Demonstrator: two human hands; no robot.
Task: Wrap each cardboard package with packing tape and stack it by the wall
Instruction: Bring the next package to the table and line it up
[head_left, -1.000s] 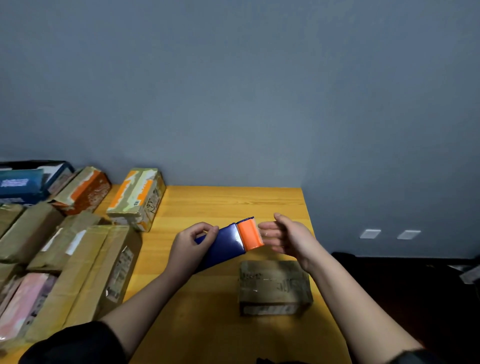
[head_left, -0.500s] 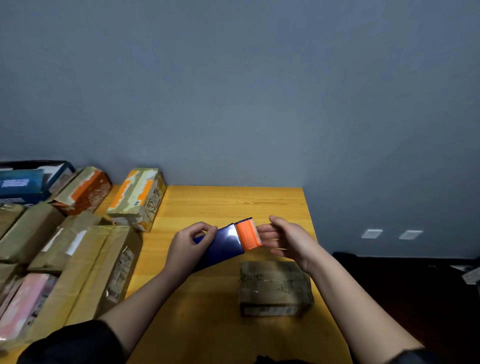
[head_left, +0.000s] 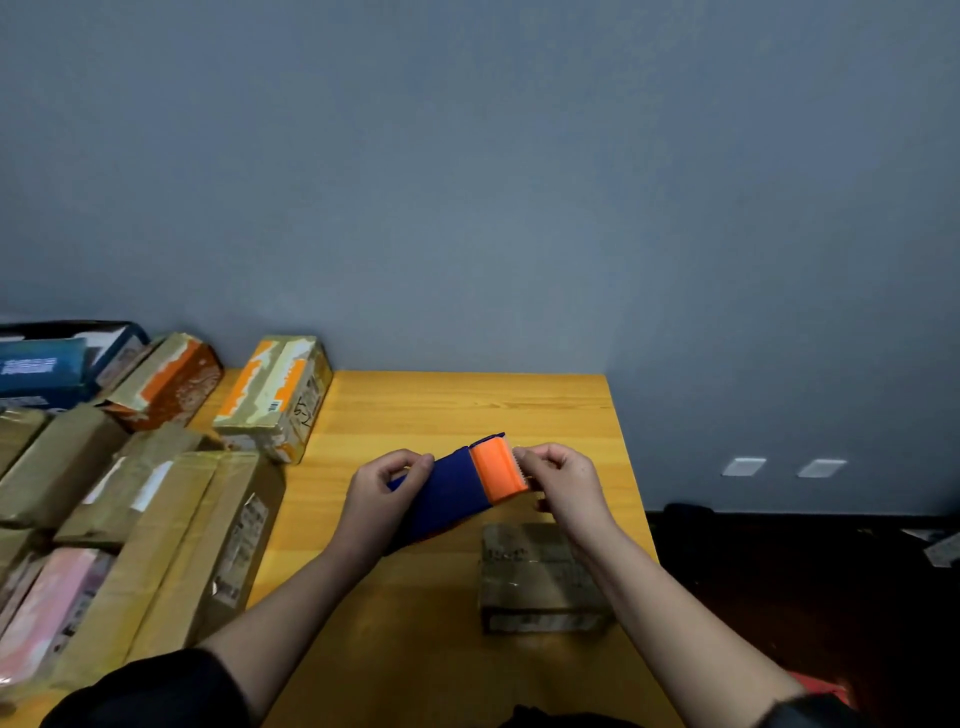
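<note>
A blue tape dispenser (head_left: 452, 488) with an orange cutter end (head_left: 497, 474) hangs above the wooden table (head_left: 441, 405). My left hand (head_left: 382, 493) grips its blue body from the left. My right hand (head_left: 563, 480) has its fingers curled at the orange end and pinches the tape end there. Below my right wrist a small brown cardboard package (head_left: 535, 577), partly taped, lies flat on the table.
Several cardboard packages (head_left: 156, 530) crowd the table's left side. An orange-and-white box (head_left: 275, 395) and an orange box (head_left: 166, 379) stand near the grey wall (head_left: 467, 182). The table's right edge drops to a dark floor (head_left: 805, 571).
My right hand has gone from open fingers beside the orange end to curled fingers pinching at it. The dispenser and my left hand have barely shifted.
</note>
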